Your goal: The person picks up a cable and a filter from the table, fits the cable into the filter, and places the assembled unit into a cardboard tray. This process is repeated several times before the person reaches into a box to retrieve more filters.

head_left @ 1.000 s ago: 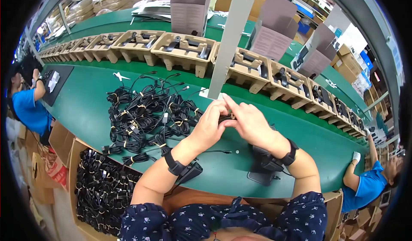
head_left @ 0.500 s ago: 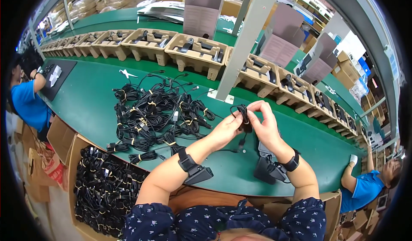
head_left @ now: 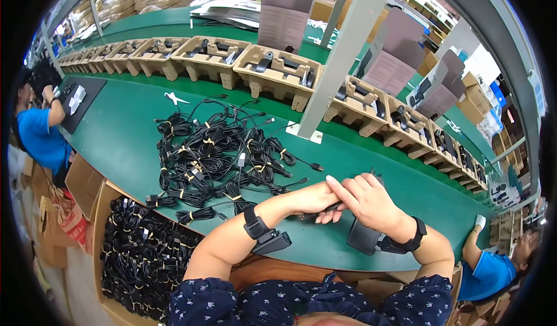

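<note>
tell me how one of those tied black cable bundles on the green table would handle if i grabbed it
A cable bundle would probably feel floppy yet stay coiled, since a light tie cinches its middle. It looks light for its size. Loose plug ends trail out, so it may snag neighbours in the pile on the green table.

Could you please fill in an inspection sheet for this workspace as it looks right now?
Surface: green bench top, curved front edge.
Job's things: small black cable bundle between both hands.
Clutter: a white scrap left of the heap.
Grips: left hand and right hand closed together on the bundle.
Cables: heap of tied black cables on the bench; more in a cardboard box lower left.
Surroundings: row of pulp trays behind; co-workers in blue at both sides.
</note>
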The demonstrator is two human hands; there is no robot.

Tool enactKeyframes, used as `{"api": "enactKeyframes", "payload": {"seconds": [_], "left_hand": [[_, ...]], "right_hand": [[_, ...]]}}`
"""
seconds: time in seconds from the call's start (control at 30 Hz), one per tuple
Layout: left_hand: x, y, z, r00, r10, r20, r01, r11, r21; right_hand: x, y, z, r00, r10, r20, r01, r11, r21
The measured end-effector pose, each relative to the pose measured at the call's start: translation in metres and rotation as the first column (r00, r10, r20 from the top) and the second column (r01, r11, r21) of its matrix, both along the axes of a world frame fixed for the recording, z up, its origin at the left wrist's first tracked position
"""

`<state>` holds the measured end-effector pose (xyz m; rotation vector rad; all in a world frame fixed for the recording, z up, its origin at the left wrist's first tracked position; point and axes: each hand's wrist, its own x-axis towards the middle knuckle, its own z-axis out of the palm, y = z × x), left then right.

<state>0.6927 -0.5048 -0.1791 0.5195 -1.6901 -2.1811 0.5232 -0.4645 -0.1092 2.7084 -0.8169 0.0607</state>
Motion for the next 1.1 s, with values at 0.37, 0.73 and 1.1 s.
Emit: {"api": "enactKeyframes", "payload": {"seconds": [0.37, 0.73, 1.1], "left_hand": [[-0.002, -0.029, -0.056, 0.860, 0.510, 0.025, -0.503, 0.854, -0.133], [-0.013, -0.029, -0.066, 0.821, 0.538, 0.191, -0.431, 0.804, -0.410], [-0.004, -0.034, -0.059, 0.795, 0.552, 0.252, -0.437, 0.809, -0.392]], "right_hand": [[-0.136, -0.041, 0.010, 0.742, -0.428, 0.517, 0.539, 0.839, -0.079], [-0.319, -0.113, 0.036, -0.025, -0.830, 0.557, 0.989, 0.059, 0.133], [-0.355, -0.201, -0.025, -0.019, -0.872, 0.488, 0.987, 0.062, 0.150]]}}
